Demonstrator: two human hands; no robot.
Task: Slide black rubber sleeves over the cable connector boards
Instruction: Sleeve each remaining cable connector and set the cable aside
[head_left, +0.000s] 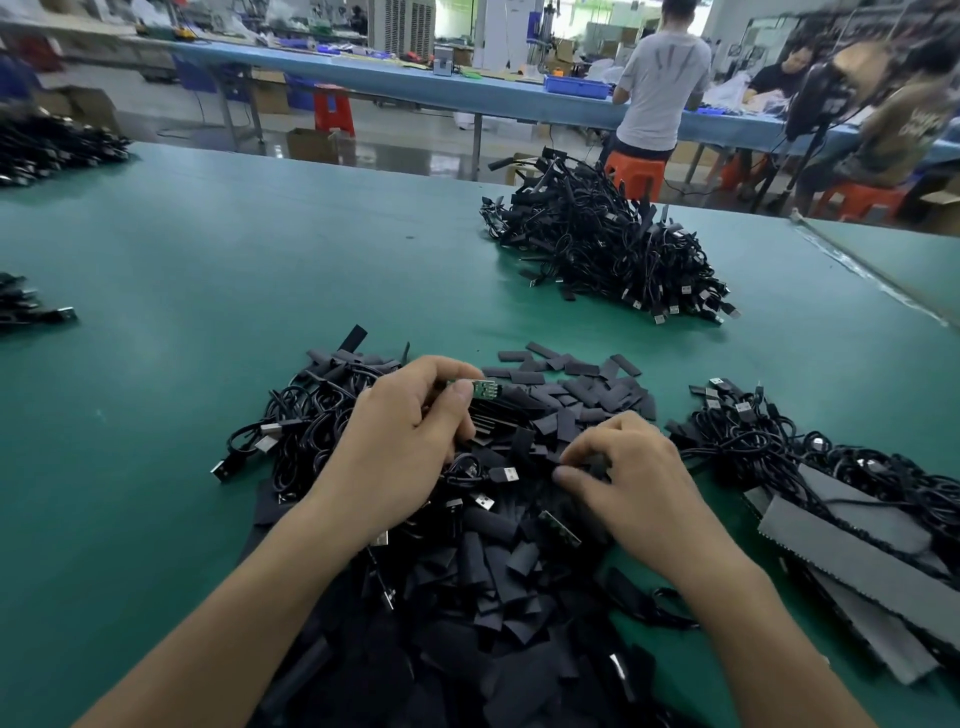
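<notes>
My left hand (402, 441) pinches a small green connector board (480, 389) between thumb and fingers, its end sticking out to the right. Its cable drops into the tangle below. My right hand (618, 478) reaches into the heap of flat black rubber sleeves (566, 400), with thumb and fingertips pinching a sleeve (587, 462) in the pile. Another bare green board (558, 526) lies among the sleeves below my right hand.
The green table (260, 270) carries a pile of sleeved cables (608, 249) at the far right, unsleeved cables (810, 457) and grey foam strips (857, 525) at the right, and more cables (306, 421) to the left. People work at a blue bench behind.
</notes>
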